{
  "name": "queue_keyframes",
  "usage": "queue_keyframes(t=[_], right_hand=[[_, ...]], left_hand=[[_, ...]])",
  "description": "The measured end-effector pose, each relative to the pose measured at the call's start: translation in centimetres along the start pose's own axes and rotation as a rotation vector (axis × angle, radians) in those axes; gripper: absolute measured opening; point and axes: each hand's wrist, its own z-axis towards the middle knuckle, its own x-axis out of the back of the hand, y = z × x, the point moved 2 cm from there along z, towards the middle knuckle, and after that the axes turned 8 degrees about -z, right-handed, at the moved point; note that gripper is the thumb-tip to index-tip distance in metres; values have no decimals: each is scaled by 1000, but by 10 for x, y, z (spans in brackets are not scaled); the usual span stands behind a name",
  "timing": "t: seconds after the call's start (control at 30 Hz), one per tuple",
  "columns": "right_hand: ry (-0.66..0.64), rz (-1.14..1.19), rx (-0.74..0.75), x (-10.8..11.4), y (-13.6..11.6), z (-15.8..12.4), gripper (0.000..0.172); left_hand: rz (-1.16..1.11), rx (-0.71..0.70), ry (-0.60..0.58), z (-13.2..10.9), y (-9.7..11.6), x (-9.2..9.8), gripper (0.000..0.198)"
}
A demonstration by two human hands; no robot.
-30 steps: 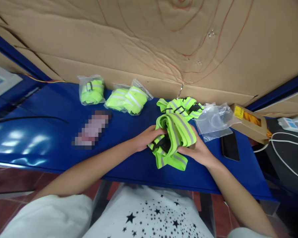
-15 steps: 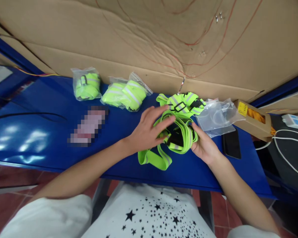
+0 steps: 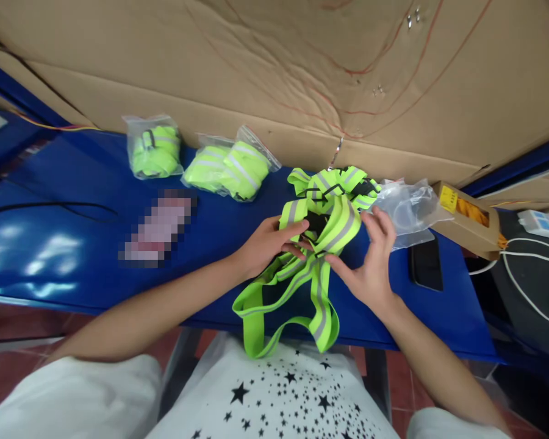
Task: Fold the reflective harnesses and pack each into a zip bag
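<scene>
A neon-yellow reflective strap vest with grey stripes hangs half unrolled over the front edge of the blue table. My left hand pinches its upper folded part from the left. My right hand touches the same bundle from the right, fingers spread and partly curled against the straps. Just behind lies a second folded neon vest with black buckles. Loops of strap dangle toward my lap.
Two bagged neon vests sit at the back left. Empty clear bags, a black phone and a cardboard box lie on the right. White cables and a cardboard wall border the table.
The rolled vest has come undone; its straps now hang long over the table edge. My right hand opened up and my left hand shifted to pinch the top fold.
</scene>
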Motion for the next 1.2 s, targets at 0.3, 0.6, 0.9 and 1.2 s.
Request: queue_keyframes(t=[0.3, 0.6, 0.9, 1.2], right_hand=[[-171, -344, 69, 4, -17, 3, 51], [-247, -565, 163, 6, -12, -2, 52], [-293, -448, 228, -6, -11, -2, 44], [-448, -661, 160, 5, -8, 1, 56]], left_hand=[[209, -118, -186, -8, -9, -7, 44], [842, -849, -125, -11, -8, 0, 57], [1775, -1067, -281, -9, 1, -28, 33], [1997, -843, -366, 16, 7, -27, 17]])
